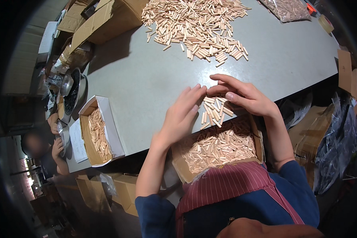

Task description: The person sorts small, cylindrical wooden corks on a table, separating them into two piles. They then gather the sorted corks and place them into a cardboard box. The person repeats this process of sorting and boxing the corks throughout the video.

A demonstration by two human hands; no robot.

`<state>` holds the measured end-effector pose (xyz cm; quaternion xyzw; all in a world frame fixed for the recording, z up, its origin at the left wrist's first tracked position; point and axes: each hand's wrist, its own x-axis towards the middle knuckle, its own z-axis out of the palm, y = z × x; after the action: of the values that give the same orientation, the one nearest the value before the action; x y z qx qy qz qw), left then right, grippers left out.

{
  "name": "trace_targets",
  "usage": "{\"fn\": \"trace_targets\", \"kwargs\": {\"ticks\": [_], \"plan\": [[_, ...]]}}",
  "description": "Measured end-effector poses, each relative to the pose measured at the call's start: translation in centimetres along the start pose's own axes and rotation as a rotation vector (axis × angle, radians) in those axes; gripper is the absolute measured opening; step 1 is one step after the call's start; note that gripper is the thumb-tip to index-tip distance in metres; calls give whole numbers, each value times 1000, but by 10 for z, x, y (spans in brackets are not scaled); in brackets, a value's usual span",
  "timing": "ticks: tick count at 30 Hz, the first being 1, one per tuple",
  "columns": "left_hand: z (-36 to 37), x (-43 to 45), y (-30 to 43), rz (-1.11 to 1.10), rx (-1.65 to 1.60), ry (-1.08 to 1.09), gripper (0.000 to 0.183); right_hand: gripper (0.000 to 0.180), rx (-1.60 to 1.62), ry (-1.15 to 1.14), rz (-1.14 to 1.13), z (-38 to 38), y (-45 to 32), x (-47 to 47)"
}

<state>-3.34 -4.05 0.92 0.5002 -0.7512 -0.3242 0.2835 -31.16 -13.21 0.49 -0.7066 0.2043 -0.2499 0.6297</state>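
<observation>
Several short wooden dowel pins (214, 110) lie in a small loose group at the front edge of the grey table (142, 86). My left hand (184, 110) rests along the group's left side, fingers stretched out and palm turned inward. My right hand (244, 93) curves around the far and right side, its fingers spread and thumb beside the pins. The fingertips of both hands come close together behind the group; whether they touch is unclear. Just below the table edge, against the apron, an open cardboard box (259, 142) holds many more dowel pins.
A large dowel heap (196, 26) covers the far table. At left stand a white-sided carton (114, 131) of dowels, a metal bowl (82, 89) with dark pieces and a cardboard box (119, 26). A filled plastic bag (288, 10) lies far right. Another person's hands (57, 145) hold a bowl.
</observation>
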Motion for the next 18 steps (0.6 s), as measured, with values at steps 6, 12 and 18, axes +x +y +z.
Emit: {"fn": "trace_targets", "kwargs": {"ticks": [6,12,18], "plan": [[-2,-31,22,-107,-262,-120,51,54,118,-167,23,8,-18,-23],[-10,-46,24,-294,-925,-98,60,34,447,178,68,9,-12,-46],[-5,6,-14,-42,425,262,84,66,-848,548,-163,-52,21,-3]]}}
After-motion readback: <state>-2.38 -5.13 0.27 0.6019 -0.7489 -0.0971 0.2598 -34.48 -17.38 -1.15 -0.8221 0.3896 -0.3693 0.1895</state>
